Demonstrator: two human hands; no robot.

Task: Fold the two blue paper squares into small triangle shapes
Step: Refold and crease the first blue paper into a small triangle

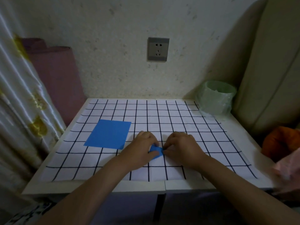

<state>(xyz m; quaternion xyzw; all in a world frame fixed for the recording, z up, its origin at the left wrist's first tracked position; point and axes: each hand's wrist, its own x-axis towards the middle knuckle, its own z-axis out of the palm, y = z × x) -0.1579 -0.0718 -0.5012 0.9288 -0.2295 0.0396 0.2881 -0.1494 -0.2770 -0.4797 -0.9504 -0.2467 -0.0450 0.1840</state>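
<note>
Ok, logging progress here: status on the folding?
Left hand and right hand pinch folded blue paper. Second blue square flat, untouched. Nothing blocking.

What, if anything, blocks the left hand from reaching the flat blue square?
Probably nothing, so yes: the flat blue square lies uncovered left of the left hand, only bare gridded sheet between. But that hand and the right hand are pinching the folded blue piece, so it must let go first.

Dim bluish light, dark corners, sheen on the curtain [19, 82] at left, wide-angle bending at edges, blur lower right.
</note>
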